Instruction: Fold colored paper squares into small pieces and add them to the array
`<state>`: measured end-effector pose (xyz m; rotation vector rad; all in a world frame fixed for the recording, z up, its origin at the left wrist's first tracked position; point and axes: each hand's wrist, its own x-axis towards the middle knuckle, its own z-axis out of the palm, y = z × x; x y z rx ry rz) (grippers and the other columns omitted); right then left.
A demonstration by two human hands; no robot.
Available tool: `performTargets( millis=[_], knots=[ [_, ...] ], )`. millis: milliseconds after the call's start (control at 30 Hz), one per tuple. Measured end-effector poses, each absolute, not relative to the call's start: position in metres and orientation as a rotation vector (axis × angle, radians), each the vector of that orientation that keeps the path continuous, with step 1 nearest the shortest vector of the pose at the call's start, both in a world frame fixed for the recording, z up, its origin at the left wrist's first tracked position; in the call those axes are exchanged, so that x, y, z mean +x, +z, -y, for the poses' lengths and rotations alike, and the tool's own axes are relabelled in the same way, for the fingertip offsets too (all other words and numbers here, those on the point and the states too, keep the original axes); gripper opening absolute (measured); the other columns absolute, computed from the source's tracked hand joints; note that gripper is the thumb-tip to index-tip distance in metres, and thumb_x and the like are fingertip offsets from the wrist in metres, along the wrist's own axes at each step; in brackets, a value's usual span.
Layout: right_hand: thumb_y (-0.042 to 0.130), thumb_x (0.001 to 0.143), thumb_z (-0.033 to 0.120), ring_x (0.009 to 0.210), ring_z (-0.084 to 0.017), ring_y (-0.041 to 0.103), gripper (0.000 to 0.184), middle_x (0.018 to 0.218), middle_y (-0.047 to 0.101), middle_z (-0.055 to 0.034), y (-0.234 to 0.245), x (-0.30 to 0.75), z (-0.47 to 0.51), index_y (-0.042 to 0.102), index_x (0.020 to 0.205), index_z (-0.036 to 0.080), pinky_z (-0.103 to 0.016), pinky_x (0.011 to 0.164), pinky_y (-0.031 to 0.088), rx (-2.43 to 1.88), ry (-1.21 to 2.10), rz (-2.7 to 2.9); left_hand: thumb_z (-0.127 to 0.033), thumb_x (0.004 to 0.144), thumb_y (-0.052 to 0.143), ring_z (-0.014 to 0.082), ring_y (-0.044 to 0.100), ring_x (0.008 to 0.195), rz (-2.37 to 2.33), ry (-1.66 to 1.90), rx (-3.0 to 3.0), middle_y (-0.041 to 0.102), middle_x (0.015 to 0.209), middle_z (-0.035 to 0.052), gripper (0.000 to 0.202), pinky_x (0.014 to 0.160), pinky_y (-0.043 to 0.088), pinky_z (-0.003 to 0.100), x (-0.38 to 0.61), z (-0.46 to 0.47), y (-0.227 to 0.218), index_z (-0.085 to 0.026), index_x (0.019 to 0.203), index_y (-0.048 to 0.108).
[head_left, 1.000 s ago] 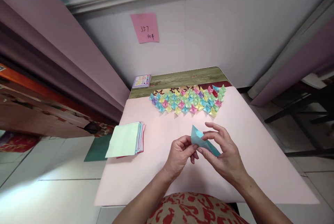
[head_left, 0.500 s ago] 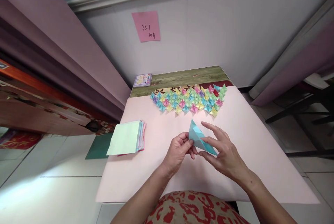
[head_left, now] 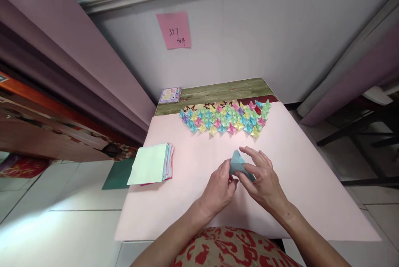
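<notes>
**Asker:** Where is that blue folded paper (head_left: 237,163)?

**Me:** Between my two hands, just above the pink table cover (head_left: 187,213), right in front of me. My left hand (head_left: 220,188) pinches its near left corner with thumb and fingertips closed on it. My right hand (head_left: 264,184) lays its fingers across the top with the thumb tucked under, as far as I can tell. So my hands are together, both clamped on the one piece.

**Asker:** How does it handle?

**Me:** Very light and thin, I judge. It is stiffer along the creases than on the flat faces. It looks smooth enough to slip, and a hard squeeze would crush it. I think the best places to hold it are the folded edges and corners, with fingertips only and light pressure.

**Asker:** What lies near?

**Me:** The stack of paper squares (head_left: 149,169) sits well apart on my left, at the table's edge. The rows of small folded pieces (head_left: 224,119) lie along the far side, also well apart from my hands.
</notes>
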<state>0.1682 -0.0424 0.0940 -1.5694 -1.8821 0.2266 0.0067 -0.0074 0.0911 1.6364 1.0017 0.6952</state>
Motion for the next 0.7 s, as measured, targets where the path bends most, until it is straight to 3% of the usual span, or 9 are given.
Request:
performTargets(
  millis=[167,467,700],
  knots=[
    [0.059,0.083,0.022,0.132,-0.033,0.046,0.018,0.137,0.056,-0.0096,0.096,0.161,0.043,0.061,0.065,0.022,-0.06,0.107,0.031,-1.566,0.183,1.871,-0.011,0.079,0.056,0.026,0.059,0.082,-1.149,0.748,1.795,0.062,0.089,0.0083,0.037,0.078,0.044,0.035,0.009,0.009,0.08,-0.022,0.114,0.057],
    [0.059,0.086,0.03,0.132,-0.034,0.046,0.016,0.138,0.055,-0.0117,0.099,0.161,0.04,0.059,0.072,0.022,-0.063,0.107,0.028,-1.603,0.257,1.911,-0.011,0.084,0.052,0.0218,0.058,0.073,-1.068,0.673,1.93,0.061,0.083,0.004,0.025,0.068,0.04,0.029,0.005,0.009,0.076,-0.023,0.104,0.058],
    [0.059,0.086,0.036,0.122,-0.032,0.056,0.017,0.129,0.061,-0.0118,0.102,0.162,0.039,0.06,0.076,0.023,-0.063,0.108,0.028,-1.633,0.373,1.863,-0.023,0.088,0.056,0.0166,0.055,0.061,-0.898,0.591,1.944,0.058,0.072,-0.0001,0.012,0.059,0.036,0.026,-0.001,0.004,0.078,-0.022,0.1,0.057]
  ],
)
